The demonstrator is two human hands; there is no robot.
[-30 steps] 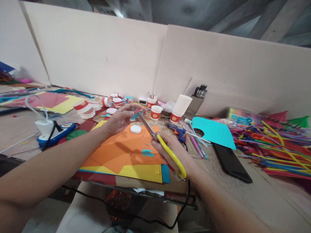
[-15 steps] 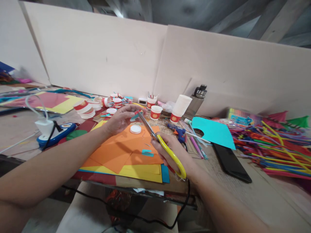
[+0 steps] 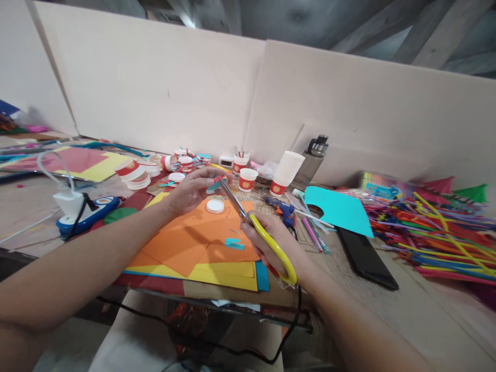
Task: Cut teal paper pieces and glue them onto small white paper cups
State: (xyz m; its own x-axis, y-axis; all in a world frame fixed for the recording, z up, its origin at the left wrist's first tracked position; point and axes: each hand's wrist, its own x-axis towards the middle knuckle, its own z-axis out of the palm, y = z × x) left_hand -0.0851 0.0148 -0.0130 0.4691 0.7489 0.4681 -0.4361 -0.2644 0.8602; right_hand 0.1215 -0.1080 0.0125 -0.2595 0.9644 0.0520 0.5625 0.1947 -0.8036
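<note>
My right hand (image 3: 267,237) is closed around the yellow handle of a pair of scissors (image 3: 267,238), whose blades point up and left. Their tips touch a small blue and red paper piece (image 3: 215,186) pinched in my left hand (image 3: 196,188); my fingers hide part of it. Below the hands, a round white disc (image 3: 215,206) lies on orange paper sheets (image 3: 182,240). Small turquoise paper scraps (image 3: 234,244) rest on the orange sheets too, close to my right hand. Yellow paper (image 3: 225,276) sticks out underneath.
Behind stand a paper cup (image 3: 248,180), a leaning stack of cups (image 3: 287,173) and a bottle (image 3: 312,160). Rightward are a blue glue gun (image 3: 285,213), turquoise paper (image 3: 341,209), a black phone (image 3: 366,258) and pipe cleaners (image 3: 437,237). A blue power strip (image 3: 91,214) sits left.
The whole view has shifted slightly. Both hands keep nearly the same pose, with the scissor blades still at the paper piece.
</note>
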